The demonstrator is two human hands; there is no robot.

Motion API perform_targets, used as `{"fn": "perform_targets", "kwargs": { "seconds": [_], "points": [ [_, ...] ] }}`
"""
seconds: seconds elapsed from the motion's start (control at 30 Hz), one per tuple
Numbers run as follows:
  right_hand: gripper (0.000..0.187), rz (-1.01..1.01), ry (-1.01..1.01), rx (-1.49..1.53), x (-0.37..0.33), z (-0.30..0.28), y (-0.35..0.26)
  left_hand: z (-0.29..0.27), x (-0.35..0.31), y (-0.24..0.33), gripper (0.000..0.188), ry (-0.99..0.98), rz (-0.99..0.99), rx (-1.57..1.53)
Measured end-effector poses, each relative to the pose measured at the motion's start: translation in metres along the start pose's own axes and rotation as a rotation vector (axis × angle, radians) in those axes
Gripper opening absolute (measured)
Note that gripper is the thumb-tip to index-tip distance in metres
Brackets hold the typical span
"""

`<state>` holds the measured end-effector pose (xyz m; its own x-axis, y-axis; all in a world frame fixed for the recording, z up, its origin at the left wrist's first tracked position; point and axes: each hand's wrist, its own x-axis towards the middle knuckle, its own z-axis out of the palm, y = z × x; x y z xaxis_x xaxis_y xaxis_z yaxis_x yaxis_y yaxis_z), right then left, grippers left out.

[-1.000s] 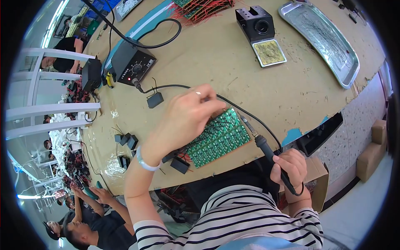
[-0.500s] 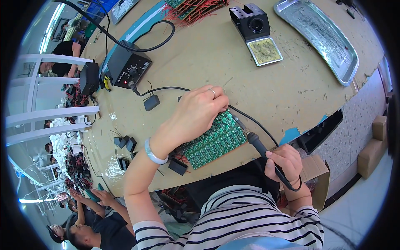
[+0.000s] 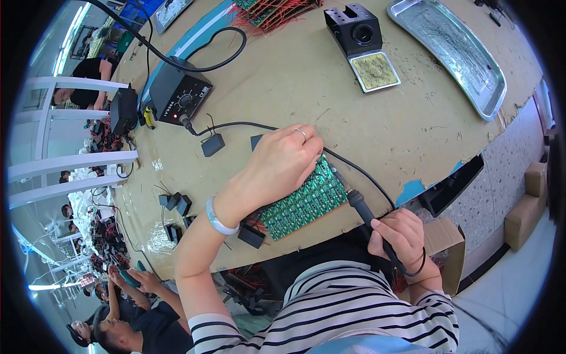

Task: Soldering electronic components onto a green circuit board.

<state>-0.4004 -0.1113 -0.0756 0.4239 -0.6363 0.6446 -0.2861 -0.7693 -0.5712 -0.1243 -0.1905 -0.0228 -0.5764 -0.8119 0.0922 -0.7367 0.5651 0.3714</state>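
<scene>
A green circuit board panel (image 3: pixel 305 206) with rows of small parts lies on the table in front of me. My left hand (image 3: pixel 288 154) is bent over its far left part, fingers pinched together at the far edge; what they hold is hidden under them. In my right hand (image 3: pixel 401 237) is a soldering iron (image 3: pixel 363 210), gripped by its dark handle. Its tip points at the far right corner of the panel; whether it touches cannot be made out. A small black box (image 3: pixel 252 236) with wires sits beside the panel's left edge, under my left wrist.
A black soldering station (image 3: pixel 181 97) stands at the far left, its cable (image 3: pixel 236 124) running behind my left hand. An iron holder (image 3: pixel 354 28) with a yellow sponge tray (image 3: pixel 376 72), a metal tray (image 3: pixel 457 56) and wired boards (image 3: pixel 277 13) lie farther back. Co-workers sit at left.
My right hand has shifted slightly left and toward me, turning the iron's handle a little steeper. My left hand remains in nearly the same place on the panel.
</scene>
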Motion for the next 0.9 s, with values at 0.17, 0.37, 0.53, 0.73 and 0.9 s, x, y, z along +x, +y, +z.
{"fn": "perform_targets", "kwargs": {
  "seconds": [0.17,0.37,0.53,0.73,0.9],
  "points": [
    [0.028,0.022,0.043,0.012,-0.002,-0.014,-0.004,-0.001,0.0,0.001,0.01,0.019,0.0,-0.007],
    [0.014,0.049,0.053,0.01,-0.006,-0.019,-0.008,-0.001,0.0,0.002,0.01,0.015,-0.009,0.02],
    [0.028,0.039,0.043,0.011,-0.008,-0.023,-0.008,-0.004,0.001,0.004,0.008,0.02,-0.01,0.055],
    [0.011,0.036,0.092,0.03,-0.009,-0.021,-0.008,-0.016,0.0,0.007,0.025,-0.017,-0.072,0.047],
    [0.025,0.049,0.061,0.029,-0.013,-0.029,-0.009,-0.044,-0.016,-0.003,0.069,0.032,-0.154,-0.166]
  ]
}}
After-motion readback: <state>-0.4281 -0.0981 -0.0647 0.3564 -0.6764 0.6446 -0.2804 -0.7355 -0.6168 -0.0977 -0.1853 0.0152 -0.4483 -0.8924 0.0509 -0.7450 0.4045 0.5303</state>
